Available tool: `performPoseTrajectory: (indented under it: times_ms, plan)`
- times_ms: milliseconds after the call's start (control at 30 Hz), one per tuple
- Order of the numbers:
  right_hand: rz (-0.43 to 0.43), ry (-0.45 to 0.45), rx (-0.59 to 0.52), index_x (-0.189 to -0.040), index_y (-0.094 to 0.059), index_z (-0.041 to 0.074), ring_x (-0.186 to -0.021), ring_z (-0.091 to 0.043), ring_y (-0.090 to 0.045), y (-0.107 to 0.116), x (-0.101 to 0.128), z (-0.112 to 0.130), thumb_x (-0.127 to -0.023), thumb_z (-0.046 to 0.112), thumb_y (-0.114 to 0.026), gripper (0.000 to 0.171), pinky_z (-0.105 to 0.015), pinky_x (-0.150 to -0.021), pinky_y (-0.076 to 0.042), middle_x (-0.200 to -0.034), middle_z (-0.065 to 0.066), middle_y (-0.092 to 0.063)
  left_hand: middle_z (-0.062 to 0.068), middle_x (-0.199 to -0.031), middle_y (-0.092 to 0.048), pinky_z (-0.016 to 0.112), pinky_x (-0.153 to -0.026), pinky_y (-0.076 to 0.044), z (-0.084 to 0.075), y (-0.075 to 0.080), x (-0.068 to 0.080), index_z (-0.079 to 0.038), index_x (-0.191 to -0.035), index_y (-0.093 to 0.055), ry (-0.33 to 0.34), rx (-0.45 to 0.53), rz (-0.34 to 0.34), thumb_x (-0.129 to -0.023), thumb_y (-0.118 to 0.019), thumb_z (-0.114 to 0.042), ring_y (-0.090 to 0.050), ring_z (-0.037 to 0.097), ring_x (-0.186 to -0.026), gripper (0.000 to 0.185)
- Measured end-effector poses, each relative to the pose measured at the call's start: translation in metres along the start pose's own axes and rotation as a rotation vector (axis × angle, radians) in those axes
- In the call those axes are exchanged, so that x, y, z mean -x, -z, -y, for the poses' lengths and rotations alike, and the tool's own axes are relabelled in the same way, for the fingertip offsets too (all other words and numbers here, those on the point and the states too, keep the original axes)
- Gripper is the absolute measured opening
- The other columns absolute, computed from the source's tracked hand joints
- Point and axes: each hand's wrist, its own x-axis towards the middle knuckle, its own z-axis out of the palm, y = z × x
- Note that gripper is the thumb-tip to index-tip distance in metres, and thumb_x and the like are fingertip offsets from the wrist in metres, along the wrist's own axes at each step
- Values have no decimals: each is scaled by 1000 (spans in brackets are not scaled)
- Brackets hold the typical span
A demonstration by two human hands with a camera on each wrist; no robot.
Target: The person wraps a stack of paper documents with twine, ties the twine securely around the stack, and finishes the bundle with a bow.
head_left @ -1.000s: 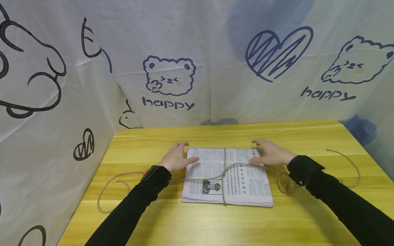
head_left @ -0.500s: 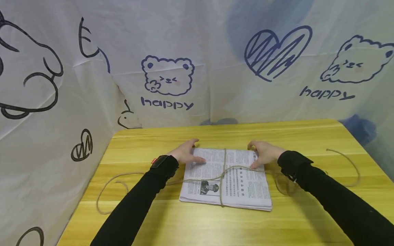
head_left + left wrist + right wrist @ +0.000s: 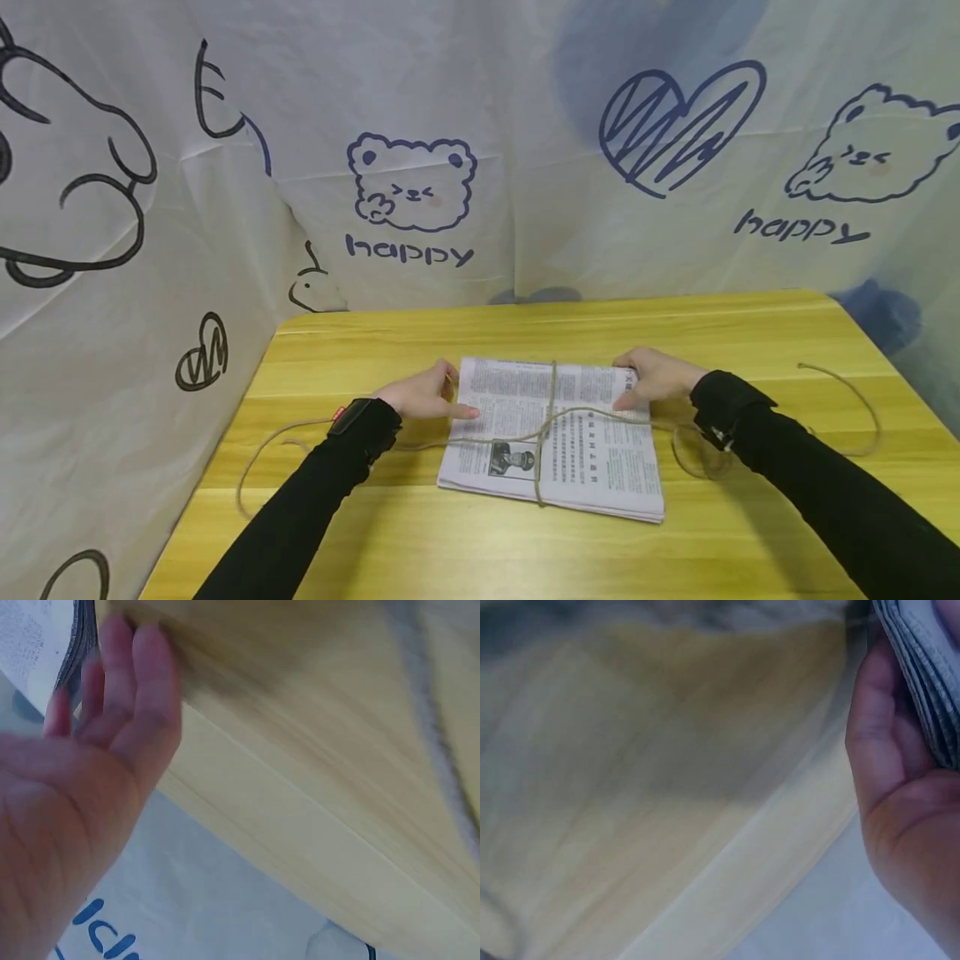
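A stack of folded newspapers [image 3: 618, 458] lies flat on the table, turned slightly askew. Twine [image 3: 538, 467] runs down its middle and crosses a second stretch [image 3: 480, 440] going left to right. My right hand [image 3: 660, 377] grips the stack's upper right edge, thumb on top; in the right wrist view its fingers [image 3: 874, 742] curl along the layered paper edges [image 3: 922, 682]. At the upper left edge is my left hand [image 3: 416, 395], its thumb tip overlapping the top sheet. The left wrist view has its fingers [image 3: 154, 682] loosely extended beside the paper edges [image 3: 67, 660].
Loose twine loops lie on the yellow wood-grain table [image 3: 450, 550], with a left tail [image 3: 251, 467], a coil by the right wrist [image 3: 686, 467] and a far right tail [image 3: 862, 408]. A white printed cloth [image 3: 540, 183] hangs behind and to the left.
Both hands have come to the stack's side edges. The stack has turned a little, its lower right corner shifting toward me. The left hand has since drawn back slightly leftward, while the right grips.
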Motion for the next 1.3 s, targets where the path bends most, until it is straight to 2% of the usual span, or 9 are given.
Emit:
performPoseTrajectory:
  times_ms: [167, 400, 533, 667, 800, 900, 1033, 1133, 1300]
  plan:
    - [25, 50, -130, -103, -71, -3, -68, -7, -61, 2, 2, -6, -88, 8, -75, 18, -21, -64, -47, -91, -13, -77, 9, -98, -57, 30, -79, -42, 13, -4, 17, -2, -122, -47, -40, -52, 31, -83, -83, -37, -52, 18, -85, 64]
    - [-8, 73, -187, -112, -71, -4, -75, -9, -64, 8, 9, -3, -93, 6, -70, 22, -19, -68, -47, -102, -16, -77, 3, -83, -58, 24, -69, -42, 27, -11, 31, -7, -106, -59, -168, -103, 13, -79, -87, -18, -50, 12, -74, 41]
    - [-65, 61, -155, -109, -70, -3, -58, -5, -48, 14, 16, 5, -94, 9, -69, 19, -21, -59, -40, -100, -18, -75, -2, -77, -57, 22, -66, -42, 31, -14, 32, -10, -95, -64, -217, -146, -11, -87, -80, -14, -50, 9, -70, 17]
    - [-135, 54, -133, -102, -70, -3, -49, -2, -25, 21, 23, 13, -95, 10, -69, 15, -21, -53, -33, -84, -14, -68, -5, -78, -58, 22, -66, -41, 35, -13, 30, -11, -88, -67, -245, -159, -51, -95, -70, -15, -48, 8, -71, 8]
    - [-231, 74, -120, -106, -72, 0, -56, -4, -51, 29, 31, 25, -94, 6, -69, 14, -21, -52, -37, -93, -14, -75, -4, -76, -57, 22, -63, -38, 37, -7, 28, -9, -90, -70, -247, -114, -120, -99, -65, -18, -46, 9, -68, 14]
    - [-338, 103, -28, -108, -74, 1, -70, -11, -66, 35, 40, 40, -93, 3, -69, 16, -22, -52, -43, -101, -16, -77, -1, -78, -60, 23, -64, -39, 34, -1, 28, -7, -93, -71, -233, -77, -184, -101, -61, -20, -47, 10, -69, 19]
    - [-521, 194, 181, -105, -76, 4, -63, -10, -59, 37, 55, 62, -91, -1, -70, 16, -22, -50, -38, -98, -14, -78, 6, -83, -67, 26, -66, -42, 27, 6, 28, -5, -99, -73, -219, -44, -259, -103, -58, -22, -51, 12, -72, 23]
    - [-700, 346, 388, -101, -77, 5, -58, -12, -60, 31, 64, 73, -83, -8, -73, 23, -22, -48, -35, -93, -13, -78, 5, -79, -63, 26, -64, -41, 23, 8, 28, -4, -100, -73, -212, -20, -296, -104, -58, -23, -50, 13, -70, 25]
    - [-938, 573, 667, -98, -77, 3, -66, -27, -74, 8, 74, 74, -61, -19, -71, 44, -34, -49, -53, -86, -13, -79, 7, -78, -63, 25, -61, -38, 23, 6, 28, -3, -98, -72, -223, -6, -319, -104, -58, -19, -48, 12, -66, 22]
